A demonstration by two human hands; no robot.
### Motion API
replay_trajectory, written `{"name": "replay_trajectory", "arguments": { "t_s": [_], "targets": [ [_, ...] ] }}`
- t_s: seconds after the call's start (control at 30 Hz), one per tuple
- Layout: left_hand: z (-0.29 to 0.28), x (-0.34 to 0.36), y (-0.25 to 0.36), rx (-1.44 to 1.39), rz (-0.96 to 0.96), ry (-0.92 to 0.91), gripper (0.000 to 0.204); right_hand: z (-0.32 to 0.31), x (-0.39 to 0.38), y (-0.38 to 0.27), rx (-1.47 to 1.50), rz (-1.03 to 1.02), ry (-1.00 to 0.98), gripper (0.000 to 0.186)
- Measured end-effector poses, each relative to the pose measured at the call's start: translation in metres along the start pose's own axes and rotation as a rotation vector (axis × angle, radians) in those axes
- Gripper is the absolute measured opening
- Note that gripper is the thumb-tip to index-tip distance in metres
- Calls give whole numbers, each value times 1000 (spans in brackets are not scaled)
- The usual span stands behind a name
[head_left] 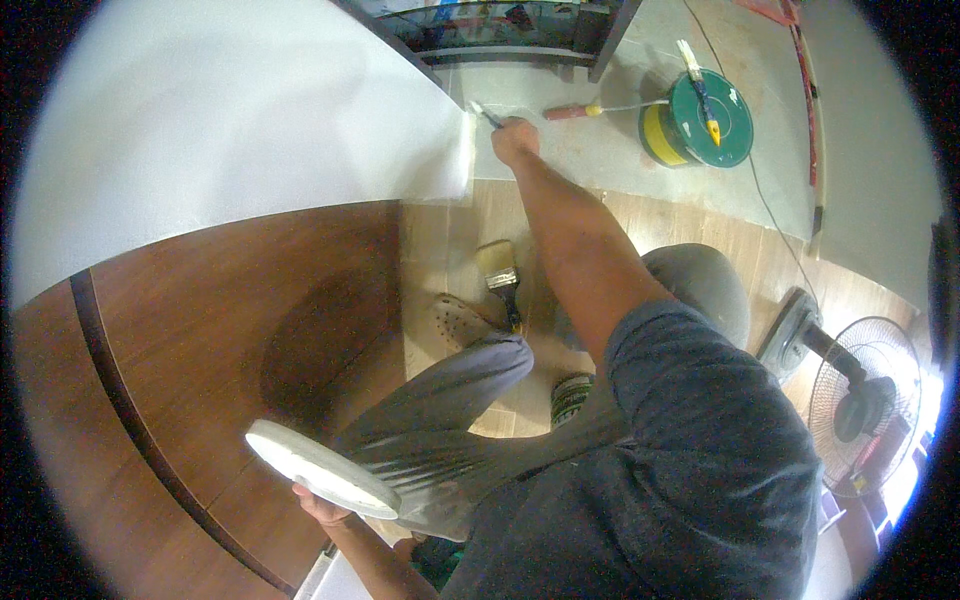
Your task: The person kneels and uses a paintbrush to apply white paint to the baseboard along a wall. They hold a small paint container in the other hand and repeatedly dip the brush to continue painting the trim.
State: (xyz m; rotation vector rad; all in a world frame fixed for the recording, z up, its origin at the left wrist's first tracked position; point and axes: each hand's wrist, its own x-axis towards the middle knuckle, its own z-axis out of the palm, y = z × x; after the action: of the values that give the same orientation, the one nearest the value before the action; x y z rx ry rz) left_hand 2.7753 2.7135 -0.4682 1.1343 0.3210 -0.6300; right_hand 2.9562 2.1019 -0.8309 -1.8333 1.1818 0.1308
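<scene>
Right hand [516,140]: I am seeing it gripping the small brush [488,117] by the handle, fingers curled closed, probably so that the bristles are answering to small wrist movements
Small brush: pointing its pale tip toward the corner edge of the white wall [250,120]; I am not managing to tell whether the two are touching
Left hand [322,507]: holding the white disc [325,470] from beneath, partly curled, most of its fingers hiding, so I am not judging the full grip
White disc: tilting between the brown panel [250,330] and the body, perhaps being held low to leave the right arm unobstructed
Wide brush [500,268]: lying on the floor near a knee, bristles facing away, presumably waiting within reach
Green-lidded bucket [736,130]: standing ahead at right, its lid supporting a yellow-tipped brush [704,98] whose bristles are overhanging the rim, likely keeping them clean
Red-handled tool [572,112]: lying on grey flooring, its shaft pointing toward the bucket
Fan [866,405]: standing at far right, perhaps for moving air
</scene>
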Motion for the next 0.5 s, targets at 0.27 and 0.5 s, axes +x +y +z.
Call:
{"name": "replay_trajectory", "arguments": {
  "t_s": [0.27,0.5],
  "targets": [
    [-32,-17,-9,150,87,218,92,52,-23,12,-485,-340,-240,33],
    [11,0,-11,49,133,135,81,95,-65,84,-446,-148,-462,35]
  ]
}}
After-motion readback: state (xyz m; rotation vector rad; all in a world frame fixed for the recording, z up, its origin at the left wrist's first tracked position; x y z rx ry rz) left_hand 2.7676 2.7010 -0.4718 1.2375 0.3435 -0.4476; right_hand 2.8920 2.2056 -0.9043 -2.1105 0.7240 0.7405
